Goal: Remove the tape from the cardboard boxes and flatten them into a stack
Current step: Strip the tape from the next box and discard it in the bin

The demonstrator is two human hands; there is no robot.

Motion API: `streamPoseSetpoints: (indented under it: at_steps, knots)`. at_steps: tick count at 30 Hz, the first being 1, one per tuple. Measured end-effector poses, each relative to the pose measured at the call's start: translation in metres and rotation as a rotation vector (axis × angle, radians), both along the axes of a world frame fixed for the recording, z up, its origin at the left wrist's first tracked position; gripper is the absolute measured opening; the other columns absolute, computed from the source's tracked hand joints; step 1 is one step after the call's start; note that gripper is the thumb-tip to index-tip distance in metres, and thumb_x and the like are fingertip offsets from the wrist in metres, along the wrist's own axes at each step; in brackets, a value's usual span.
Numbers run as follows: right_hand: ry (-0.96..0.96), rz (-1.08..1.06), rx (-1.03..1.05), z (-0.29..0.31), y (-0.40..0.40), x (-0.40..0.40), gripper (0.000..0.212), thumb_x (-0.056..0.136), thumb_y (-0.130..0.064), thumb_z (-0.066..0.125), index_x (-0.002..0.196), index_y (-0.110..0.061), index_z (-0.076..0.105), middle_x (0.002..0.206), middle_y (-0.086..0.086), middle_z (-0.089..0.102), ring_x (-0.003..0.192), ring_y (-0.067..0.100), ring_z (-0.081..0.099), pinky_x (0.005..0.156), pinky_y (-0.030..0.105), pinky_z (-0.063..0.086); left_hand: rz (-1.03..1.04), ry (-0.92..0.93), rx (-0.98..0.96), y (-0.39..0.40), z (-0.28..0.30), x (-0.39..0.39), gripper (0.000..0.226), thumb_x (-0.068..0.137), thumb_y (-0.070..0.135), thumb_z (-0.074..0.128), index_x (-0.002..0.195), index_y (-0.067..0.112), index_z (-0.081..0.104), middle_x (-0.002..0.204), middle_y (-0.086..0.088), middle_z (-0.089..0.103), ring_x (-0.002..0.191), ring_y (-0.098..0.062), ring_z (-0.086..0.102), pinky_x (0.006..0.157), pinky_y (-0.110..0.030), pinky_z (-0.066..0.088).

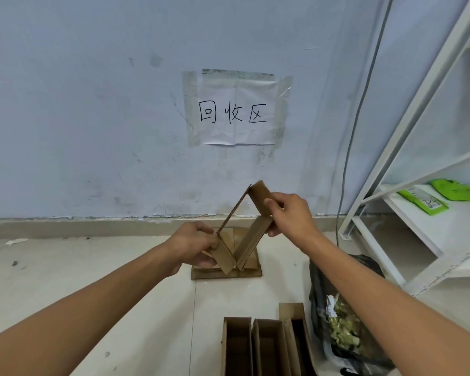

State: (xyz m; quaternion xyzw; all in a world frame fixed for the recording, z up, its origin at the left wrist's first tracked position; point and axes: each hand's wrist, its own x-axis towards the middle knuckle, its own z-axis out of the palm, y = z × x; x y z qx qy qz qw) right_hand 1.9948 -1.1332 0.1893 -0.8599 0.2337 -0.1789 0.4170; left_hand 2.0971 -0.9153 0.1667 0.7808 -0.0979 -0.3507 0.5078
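**Cardboard flattening: partway through, three boxes left**

Cardboard from one opened box [242, 234] is in our hands, held above the stack [251, 272] on the floor by the wall. Our left hand [194, 246] closes its fingers around the lower left panel. Our right hand [289, 213] pinches the upper right panel between thumb and fingers. The box has both ends open and its walls stand at angles, so we judge it half collapsed. No tape is visible on it.

The stack already holds at least one flattened piece; an exact count cannot be read.

Three boxes [266, 346] stand open and unflattened at the near edge, beside a dark bag [345, 316] of scraps. Whether they carry tape cannot be seen.

Remaining, in our judgement: press this box flat, lay it on the stack, then process the three.
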Motion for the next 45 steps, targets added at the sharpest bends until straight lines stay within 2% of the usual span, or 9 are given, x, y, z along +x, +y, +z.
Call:
streamPoseSetpoints:
  at_steps: [5, 11, 17, 20, 24, 30, 38, 41, 45]
  knots:
    - [0.022, -0.052, 0.323, 0.000, -0.005, -0.003, 0.025, 0.106, -0.025, 0.055, 0.095, -0.011, 0.072, 0.097, 0.017, 0.068, 0.072, 0.030, 0.078, 0.066, 0.044, 0.067, 0.100, -0.002, -0.085, 0.002, -0.001, 0.007, 0.020, 0.096, -0.009, 0.055, 0.105, 0.002, 0.070, 0.074, -0.010, 0.076, 0.060, -0.023, 0.074, 0.058, -0.028, 0.062]
    - [0.016, -0.184, 0.804, 0.003, -0.015, 0.000, 0.030, 0.106, -0.035, 0.058, 0.100, -0.006, 0.066, 0.114, 0.019, 0.067, 0.103, 0.035, 0.071, 0.084, 0.052, 0.064, 0.178, -0.066, -0.229, 0.002, -0.007, 0.015, 0.027, 0.099, -0.006, 0.053, 0.120, 0.002, 0.067, 0.105, -0.018, 0.074, 0.071, -0.020, 0.072, 0.073, -0.032, 0.065]
    - [0.127, -0.229, 1.101, -0.014, -0.030, -0.002, 0.017, 0.104, -0.006, 0.060, 0.120, -0.005, 0.058, 0.105, 0.015, 0.064, 0.088, 0.024, 0.067, 0.055, 0.034, 0.063, 0.170, -0.050, -0.379, 0.002, -0.011, 0.016, 0.030, 0.101, -0.003, 0.056, 0.127, 0.010, 0.064, 0.102, -0.008, 0.075, 0.085, -0.018, 0.075, 0.087, -0.036, 0.064]
    - [0.170, -0.234, 0.987, -0.026, -0.030, 0.002, 0.022, 0.101, 0.006, 0.053, 0.119, -0.004, 0.058, 0.100, 0.013, 0.068, 0.082, 0.021, 0.066, 0.053, 0.030, 0.060, 0.110, 0.078, -0.427, 0.004, -0.010, 0.021, 0.036, 0.095, -0.001, 0.058, 0.128, 0.013, 0.065, 0.115, -0.009, 0.078, 0.106, -0.025, 0.075, 0.100, -0.044, 0.058]
    - [0.195, -0.177, 0.763, -0.049, -0.016, 0.005, 0.030, 0.099, 0.008, 0.056, 0.125, -0.006, 0.062, 0.118, 0.016, 0.071, 0.105, 0.027, 0.068, 0.097, 0.044, 0.058, 0.146, 0.187, -0.383, 0.006, -0.028, 0.028, 0.018, 0.097, 0.022, 0.070, 0.111, 0.011, 0.071, 0.109, -0.006, 0.073, 0.101, -0.028, 0.072, 0.101, -0.048, 0.057]
    - [0.239, -0.118, 0.654, -0.091, -0.021, 0.038, 0.015, 0.107, -0.015, 0.056, 0.112, -0.013, 0.070, 0.104, 0.005, 0.076, 0.088, 0.016, 0.072, 0.068, 0.029, 0.058, 0.232, 0.088, -0.084, -0.009, -0.084, 0.065, 0.016, 0.103, 0.018, 0.066, 0.111, 0.007, 0.073, 0.105, -0.012, 0.076, 0.084, -0.019, 0.070, 0.067, -0.030, 0.057]
    - [0.436, -0.269, 0.288, -0.232, -0.061, 0.111, 0.027, 0.102, -0.027, 0.065, 0.090, -0.004, 0.071, 0.090, 0.013, 0.073, 0.083, 0.025, 0.066, 0.078, 0.039, 0.056, 0.086, -0.184, 0.318, -0.055, -0.204, 0.141, 0.031, 0.097, 0.039, 0.069, 0.089, 0.009, 0.071, 0.087, -0.009, 0.072, 0.084, -0.026, 0.068, 0.077, -0.041, 0.057]
    - [0.463, -0.287, 0.192, -0.283, -0.075, 0.140, 0.016, 0.100, -0.030, 0.067, 0.099, -0.014, 0.065, 0.100, 0.007, 0.072, 0.092, 0.025, 0.067, 0.081, 0.033, 0.055, -0.003, -0.301, 0.482, -0.075, -0.253, 0.171, 0.040, 0.095, 0.052, 0.064, 0.075, 0.017, 0.060, 0.075, 0.000, 0.066, 0.073, -0.017, 0.061, 0.060, -0.031, 0.043]
    - [0.500, -0.279, 0.172, -0.339, -0.090, 0.171, 0.025, 0.100, -0.028, 0.067, 0.120, -0.015, 0.058, 0.110, 0.008, 0.069, 0.100, 0.027, 0.068, 0.089, 0.040, 0.059, -0.016, -0.295, 0.488, -0.096, -0.313, 0.199, 0.042, 0.099, 0.050, 0.060, 0.069, 0.023, 0.047, 0.072, 0.001, 0.059, 0.076, -0.024, 0.060, 0.063, -0.032, 0.039]
